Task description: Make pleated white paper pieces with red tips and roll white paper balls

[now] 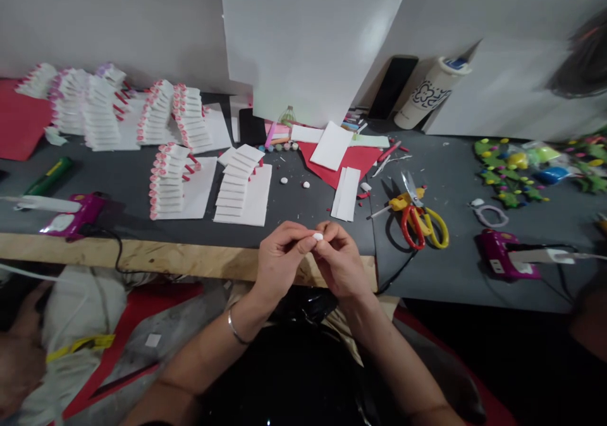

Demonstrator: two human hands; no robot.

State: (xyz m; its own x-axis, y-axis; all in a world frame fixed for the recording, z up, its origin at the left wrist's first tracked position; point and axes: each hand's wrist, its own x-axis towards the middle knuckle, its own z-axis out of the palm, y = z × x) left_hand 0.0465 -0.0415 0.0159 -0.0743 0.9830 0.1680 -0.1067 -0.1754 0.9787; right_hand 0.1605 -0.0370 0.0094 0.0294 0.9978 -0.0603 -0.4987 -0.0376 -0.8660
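Observation:
My left hand (281, 255) and my right hand (339, 258) meet at the near edge of the table, fingertips together. Between them they pinch a small white round piece (317, 237). A thin bracelet sits on my left wrist. Two similar small white pieces (294, 182) lie on the dark grey table top (303, 205) just beyond my hands. White folded paper strips (346, 193) and a red sheet (353, 159) with a white card on it lie further back.
Rows of white-and-red folded pieces (168, 179) stand left of centre. Red and yellow scissors (420, 217) lie to the right. Purple glue guns (505, 255) (76, 214) rest at both sides. Green decorated shapes (507, 173) sit far right; another person's hand (19, 356) is lower left.

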